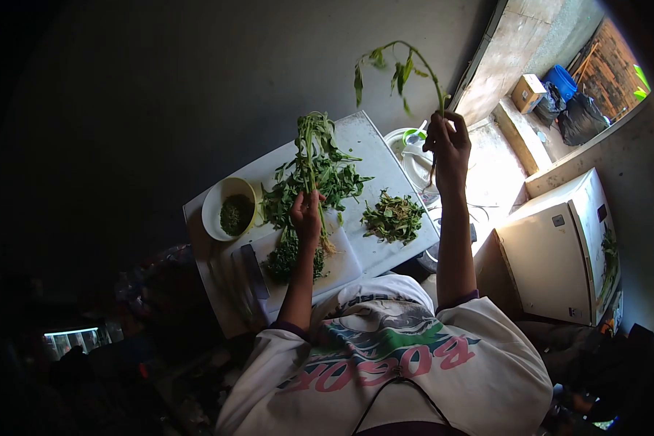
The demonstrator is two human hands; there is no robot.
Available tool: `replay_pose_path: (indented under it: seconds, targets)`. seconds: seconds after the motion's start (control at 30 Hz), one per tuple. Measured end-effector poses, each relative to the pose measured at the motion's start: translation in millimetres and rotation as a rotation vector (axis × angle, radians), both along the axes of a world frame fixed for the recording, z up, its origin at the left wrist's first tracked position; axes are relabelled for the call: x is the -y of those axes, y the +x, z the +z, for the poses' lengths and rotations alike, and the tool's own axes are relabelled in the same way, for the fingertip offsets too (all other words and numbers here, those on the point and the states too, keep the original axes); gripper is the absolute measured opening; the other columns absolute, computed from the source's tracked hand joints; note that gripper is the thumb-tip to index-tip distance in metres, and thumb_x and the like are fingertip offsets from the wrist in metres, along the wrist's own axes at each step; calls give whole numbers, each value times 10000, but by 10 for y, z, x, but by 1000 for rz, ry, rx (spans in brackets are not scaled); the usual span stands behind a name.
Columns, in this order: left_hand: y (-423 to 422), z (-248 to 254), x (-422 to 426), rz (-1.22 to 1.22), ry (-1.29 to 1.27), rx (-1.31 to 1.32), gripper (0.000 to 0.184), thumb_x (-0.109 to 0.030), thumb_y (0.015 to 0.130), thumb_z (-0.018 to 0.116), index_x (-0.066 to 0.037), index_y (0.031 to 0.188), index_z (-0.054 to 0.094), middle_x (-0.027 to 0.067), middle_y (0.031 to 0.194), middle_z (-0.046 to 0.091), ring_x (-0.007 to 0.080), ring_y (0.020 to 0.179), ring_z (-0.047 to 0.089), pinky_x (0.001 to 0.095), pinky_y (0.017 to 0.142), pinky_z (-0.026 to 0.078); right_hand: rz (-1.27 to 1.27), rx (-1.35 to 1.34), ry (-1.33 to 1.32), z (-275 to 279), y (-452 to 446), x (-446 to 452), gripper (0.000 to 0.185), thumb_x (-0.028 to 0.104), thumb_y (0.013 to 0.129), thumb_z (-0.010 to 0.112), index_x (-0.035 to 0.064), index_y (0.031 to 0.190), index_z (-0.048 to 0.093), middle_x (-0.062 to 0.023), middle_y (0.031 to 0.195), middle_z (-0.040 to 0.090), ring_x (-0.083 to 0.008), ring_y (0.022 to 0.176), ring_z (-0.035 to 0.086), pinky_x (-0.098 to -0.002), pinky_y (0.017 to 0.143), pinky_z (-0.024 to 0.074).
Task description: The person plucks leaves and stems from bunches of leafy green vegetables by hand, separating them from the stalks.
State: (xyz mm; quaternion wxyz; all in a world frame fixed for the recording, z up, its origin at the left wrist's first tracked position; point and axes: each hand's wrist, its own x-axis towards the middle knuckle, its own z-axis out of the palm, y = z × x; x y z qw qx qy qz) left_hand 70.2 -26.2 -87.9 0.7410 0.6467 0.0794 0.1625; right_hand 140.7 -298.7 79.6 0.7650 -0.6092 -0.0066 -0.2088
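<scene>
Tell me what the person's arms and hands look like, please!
The left hand and right hand wear no gloves. Both forearms are bare, below short, loose white sleeves with dark purplish edges. I see no watch; it's too dark to tell about rings.

I see a white rectangular table and, near its left corner, a round pale-yellow bowl. The long-stemmed leafy bunch is green with tan roots; the leafy scrap pile toward the right corner mixes green and yellowish brown. Pink lettering crosses the white cloth shirt.
</scene>
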Motion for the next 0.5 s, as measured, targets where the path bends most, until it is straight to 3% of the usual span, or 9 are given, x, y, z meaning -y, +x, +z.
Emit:
replay_pose_path:
  seconds: [0.3, 0.37, 0.43, 0.5]
  targets:
    - [144, -682, -44, 1, -78, -173, 196, -189, 1025, 566, -24, 1076, 661, 45, 946, 733, 57, 812, 588, 246, 748, 442, 124, -137, -14, -398, -349, -44, 181, 197, 1013, 606, 32, 1086, 592, 12, 741, 548, -40, 611, 483, -207, 528, 419]
    - [153, -742, -102, -103, -38, -273, 233, -216, 1020, 579, -19, 1123, 649, 61, 1019, 725, 100, 900, 607, 272, 846, 454, 180, -146, -20, -467, -405, -62, 147, 183, 1016, 597, 45, 1061, 576, 15, 738, 540, -39, 611, 488, -207, 528, 431]
    - [175, -787, -155, -139, 25, -335, 236, -216, 1003, 603, -9, 1108, 641, 73, 1049, 725, 100, 897, 604, 276, 841, 457, 199, -139, 22, -528, -438, -94, 198, 165, 973, 642, 16, 1085, 577, -67, 773, 618, -88, 591, 530, -231, 520, 433]
    - [177, -832, -204, -179, 88, -396, 243, -216, 986, 626, 1, 1094, 634, 85, 1078, 726, 100, 894, 601, 279, 835, 460, 199, -152, 24, -551, -498, -125, 199, 165, 971, 646, 17, 1083, 577, -65, 771, 618, -88, 594, 533, -231, 522, 433]
